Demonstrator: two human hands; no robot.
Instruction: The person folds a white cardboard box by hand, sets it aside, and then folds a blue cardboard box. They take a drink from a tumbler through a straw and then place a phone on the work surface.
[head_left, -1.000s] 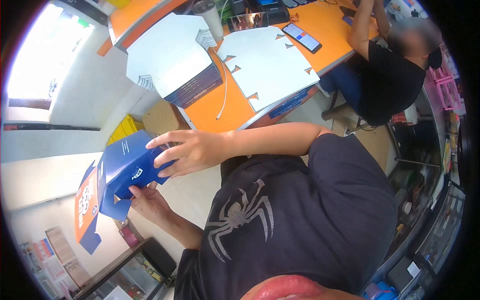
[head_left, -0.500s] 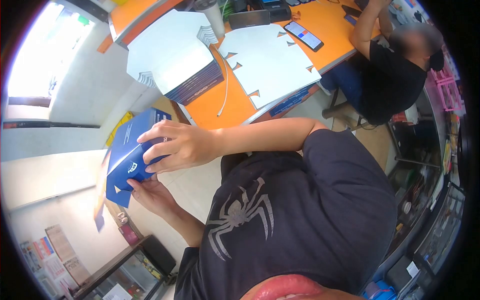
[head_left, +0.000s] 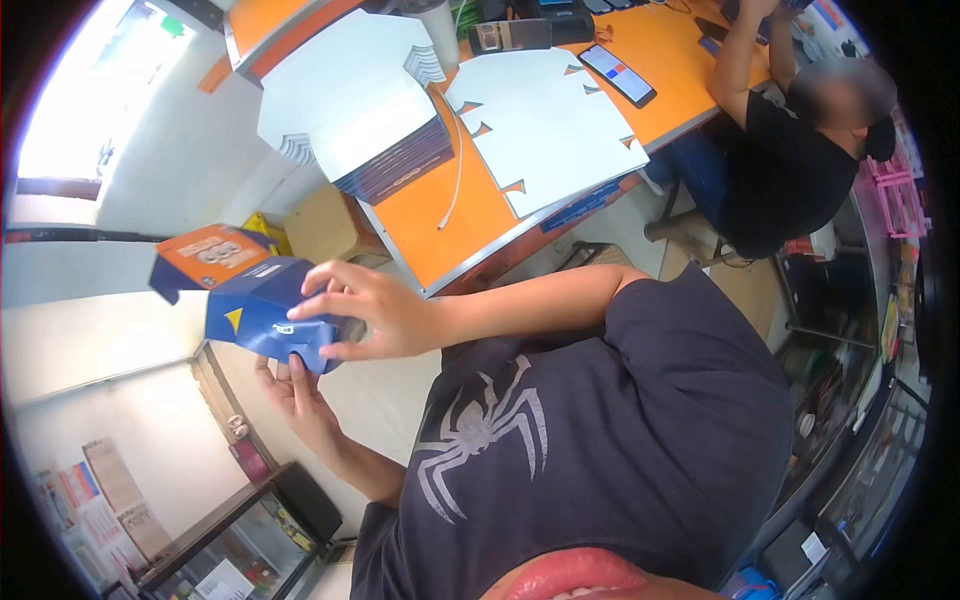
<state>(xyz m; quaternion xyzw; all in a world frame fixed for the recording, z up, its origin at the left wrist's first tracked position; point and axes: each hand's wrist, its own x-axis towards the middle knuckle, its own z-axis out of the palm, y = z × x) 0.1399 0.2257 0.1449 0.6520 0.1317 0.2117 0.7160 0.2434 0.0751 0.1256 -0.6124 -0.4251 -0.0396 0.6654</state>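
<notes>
A blue and orange cardboard box (head_left: 262, 290) is held up in front of me, left of my chest. One orange panel with a printed picture faces upward, and a flap sticks out at its left end. My left hand (head_left: 302, 405) supports the lower edge, thumb on the blue side and fingers partly hidden beneath. Across the right end of the box lie the bent, spread fingers of my right hand (head_left: 375, 312), its thumb low on the blue panel. The blue panel between my hands looks bent inward.
On the orange table (head_left: 410, 235) lie a thick stack of flat cardboard sheets (head_left: 350, 100), more white cut sheets (head_left: 550, 130), a phone (head_left: 618, 75) and a white cable (head_left: 456, 180). A seated person (head_left: 790, 170) is at the right. A glass cabinet (head_left: 235, 550) stands lower left.
The box has turned in my hands, bringing its orange panel into view on top. My right hand has shifted slightly right and down, its fingers more spread. My left hand has moved slightly lower.
</notes>
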